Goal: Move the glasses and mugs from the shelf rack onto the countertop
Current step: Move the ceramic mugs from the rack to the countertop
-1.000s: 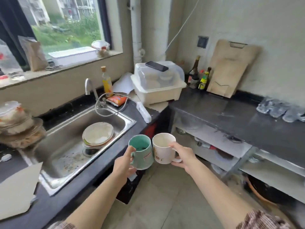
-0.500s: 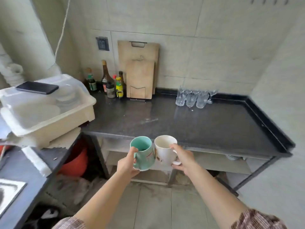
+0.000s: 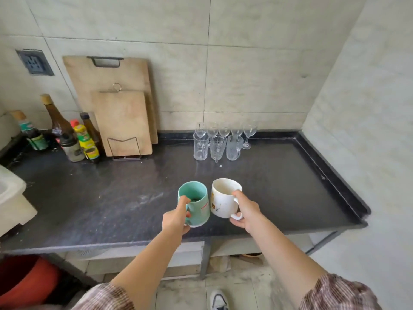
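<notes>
My left hand (image 3: 176,220) grips a teal mug (image 3: 196,204), thumb hooked over its rim. My right hand (image 3: 247,212) holds a white mug (image 3: 221,201) by its handle, thumb on the rim. Both mugs are upright, side by side and nearly touching, held just above the front middle of the dark countertop (image 3: 107,198). At the back of the counter stands a cluster of several clear glasses (image 3: 220,142), stemmed ones behind and tumblers in front. The shelf rack is out of view.
Two wooden cutting boards (image 3: 121,117) lean on the tiled wall at back left, beside several sauce bottles (image 3: 73,139). A white dish box corner (image 3: 11,198) sits at the left edge. The counter has a raised rim on the right. A red tub (image 3: 24,278) sits below.
My view has swung right from the sink to this counter and moved closer. Both hands have carried the mugs forward, from in front of the counter edge to over its surface.
</notes>
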`<act>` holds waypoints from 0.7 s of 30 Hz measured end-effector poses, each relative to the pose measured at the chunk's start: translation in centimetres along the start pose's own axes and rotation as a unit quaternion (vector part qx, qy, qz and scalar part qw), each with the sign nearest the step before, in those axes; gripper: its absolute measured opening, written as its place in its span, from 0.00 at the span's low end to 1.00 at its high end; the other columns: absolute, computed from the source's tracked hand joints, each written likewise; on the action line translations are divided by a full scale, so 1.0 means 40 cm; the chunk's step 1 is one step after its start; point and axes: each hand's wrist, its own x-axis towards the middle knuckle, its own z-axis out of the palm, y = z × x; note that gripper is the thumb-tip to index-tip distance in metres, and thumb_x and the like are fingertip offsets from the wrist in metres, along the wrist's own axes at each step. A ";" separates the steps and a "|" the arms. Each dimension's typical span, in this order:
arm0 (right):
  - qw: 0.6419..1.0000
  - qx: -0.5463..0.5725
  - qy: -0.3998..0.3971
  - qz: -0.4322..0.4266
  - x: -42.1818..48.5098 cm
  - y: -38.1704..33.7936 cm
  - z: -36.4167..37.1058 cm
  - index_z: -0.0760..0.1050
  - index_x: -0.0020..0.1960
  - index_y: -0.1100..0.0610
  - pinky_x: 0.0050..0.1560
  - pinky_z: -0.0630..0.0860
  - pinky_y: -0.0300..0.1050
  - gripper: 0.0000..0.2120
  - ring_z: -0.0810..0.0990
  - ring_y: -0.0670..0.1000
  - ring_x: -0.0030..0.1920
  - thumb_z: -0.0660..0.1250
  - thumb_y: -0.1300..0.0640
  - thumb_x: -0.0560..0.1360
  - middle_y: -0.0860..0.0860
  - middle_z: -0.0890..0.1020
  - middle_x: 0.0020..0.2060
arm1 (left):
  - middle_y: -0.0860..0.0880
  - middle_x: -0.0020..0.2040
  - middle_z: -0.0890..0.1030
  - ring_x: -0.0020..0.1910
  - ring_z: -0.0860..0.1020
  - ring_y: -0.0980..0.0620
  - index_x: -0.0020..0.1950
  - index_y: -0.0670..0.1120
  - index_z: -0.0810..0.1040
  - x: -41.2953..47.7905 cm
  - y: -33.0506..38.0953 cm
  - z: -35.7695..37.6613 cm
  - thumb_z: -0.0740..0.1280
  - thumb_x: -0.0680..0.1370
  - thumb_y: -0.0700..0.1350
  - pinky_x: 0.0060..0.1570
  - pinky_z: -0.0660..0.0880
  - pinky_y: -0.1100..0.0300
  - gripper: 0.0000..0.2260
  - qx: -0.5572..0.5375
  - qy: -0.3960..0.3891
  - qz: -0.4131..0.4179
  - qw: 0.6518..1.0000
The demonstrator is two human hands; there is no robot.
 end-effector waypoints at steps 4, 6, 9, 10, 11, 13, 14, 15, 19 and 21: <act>0.999 -0.023 -0.002 0.025 0.151 -0.096 -0.004 0.72 0.60 0.57 0.42 0.79 0.51 0.20 0.77 0.59 0.56 0.67 0.50 0.71 0.57 0.73 0.59 | 0.48 0.40 0.79 0.48 0.79 0.45 0.37 0.45 0.77 0.105 0.053 0.124 0.69 0.69 0.56 0.44 0.80 0.53 0.15 -0.007 0.024 -0.018 1.000; 0.998 -0.042 -0.010 0.044 0.219 -0.137 -0.001 0.71 0.61 0.57 0.45 0.79 0.52 0.20 0.75 0.59 0.57 0.66 0.51 0.72 0.57 0.72 0.59 | 0.48 0.39 0.79 0.46 0.79 0.46 0.36 0.44 0.77 0.147 0.073 0.180 0.69 0.69 0.56 0.46 0.81 0.52 0.14 -0.009 0.036 -0.026 0.999; 0.995 -0.068 -0.021 0.072 0.302 -0.191 0.012 0.69 0.65 0.56 0.48 0.79 0.54 0.22 0.74 0.59 0.57 0.65 0.51 0.73 0.56 0.71 0.59 | 0.48 0.36 0.78 0.36 0.78 0.48 0.35 0.42 0.78 0.207 0.100 0.251 0.68 0.69 0.55 0.48 0.80 0.51 0.15 0.003 0.053 -0.038 0.998; 0.994 -0.073 -0.024 0.080 0.327 -0.207 0.017 0.69 0.65 0.56 0.49 0.78 0.54 0.22 0.73 0.59 0.57 0.64 0.51 0.73 0.56 0.70 0.59 | 0.48 0.35 0.78 0.34 0.77 0.49 0.34 0.42 0.79 0.226 0.108 0.271 0.68 0.69 0.55 0.48 0.80 0.52 0.16 0.004 0.060 -0.041 0.997; 0.993 -0.077 -0.026 0.088 0.350 -0.221 0.023 0.68 0.66 0.56 0.49 0.77 0.55 0.22 0.73 0.59 0.57 0.63 0.51 0.74 0.56 0.70 0.58 | 0.48 0.35 0.78 0.34 0.77 0.49 0.35 0.42 0.79 0.243 0.115 0.288 0.68 0.70 0.55 0.48 0.80 0.53 0.15 0.001 0.067 -0.044 0.997; 0.991 -0.074 -0.031 0.104 0.392 -0.243 0.035 0.67 0.68 0.54 0.50 0.75 0.56 0.22 0.72 0.59 0.57 0.61 0.52 0.75 0.55 0.69 0.58 | 0.49 0.36 0.79 0.37 0.78 0.50 0.38 0.42 0.79 0.276 0.126 0.315 0.67 0.71 0.54 0.47 0.80 0.55 0.15 -0.011 0.078 -0.051 0.996; 0.991 -0.070 -0.032 0.112 0.411 -0.252 0.042 0.66 0.69 0.54 0.51 0.74 0.56 0.22 0.71 0.59 0.58 0.60 0.52 0.75 0.55 0.68 0.59 | 0.49 0.37 0.79 0.38 0.78 0.50 0.39 0.42 0.79 0.292 0.131 0.326 0.67 0.71 0.55 0.47 0.80 0.55 0.15 -0.016 0.084 -0.054 0.995; 0.990 -0.063 -0.032 0.121 0.427 -0.257 0.049 0.65 0.70 0.53 0.52 0.73 0.58 0.23 0.70 0.60 0.58 0.60 0.52 0.76 0.56 0.68 0.60 | 0.49 0.37 0.79 0.38 0.78 0.50 0.40 0.43 0.79 0.308 0.134 0.336 0.67 0.71 0.55 0.48 0.80 0.55 0.15 -0.015 0.089 -0.055 0.994; 0.990 -0.046 -0.019 0.132 0.481 -0.268 0.077 0.62 0.73 0.53 0.55 0.73 0.58 0.24 0.70 0.60 0.62 0.58 0.52 0.77 0.57 0.67 0.67 | 0.49 0.39 0.81 0.39 0.78 0.50 0.39 0.44 0.79 0.363 0.137 0.362 0.67 0.71 0.56 0.53 0.80 0.52 0.15 -0.005 0.096 -0.055 0.994; 0.991 -0.039 -0.013 0.129 0.501 -0.269 0.093 0.60 0.74 0.53 0.52 0.73 0.58 0.24 0.69 0.61 0.64 0.56 0.52 0.78 0.57 0.66 0.69 | 0.50 0.40 0.82 0.39 0.78 0.49 0.39 0.45 0.79 0.384 0.136 0.372 0.67 0.71 0.56 0.54 0.79 0.51 0.15 -0.006 0.097 -0.057 0.994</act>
